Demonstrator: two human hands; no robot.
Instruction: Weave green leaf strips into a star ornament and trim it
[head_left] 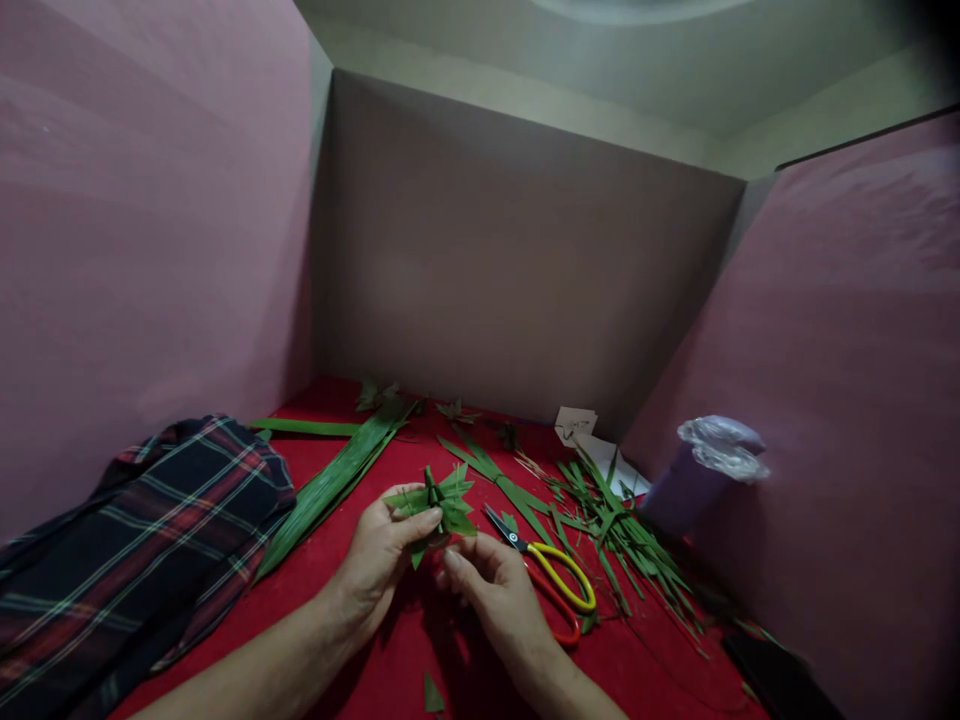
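My left hand [375, 555] pinches a green leaf figure [454, 498], made of folded leaf with pointed tips spreading out like a flower. A dark rolled piece stands up at its middle, close to the thumb. Just below and to the right of it is my right hand [495, 585], its thumb and fingertips drawn together. Whatever those fingers grip, if anything, is too small to make out. Scissors [514, 538] with one yellow and one red handle loop lie right beside my right hand, blades pointing away to the left, partly covered by the hand.
Long green leaves [341, 480] lie on the red cloth [360, 660] at left, near a dark plaid cloth [150, 550]. Cut leaf strips [634, 530] are heaped at right, before a purple container [682, 490] with clear plastic on top. Pink panels [150, 220] enclose the sides.
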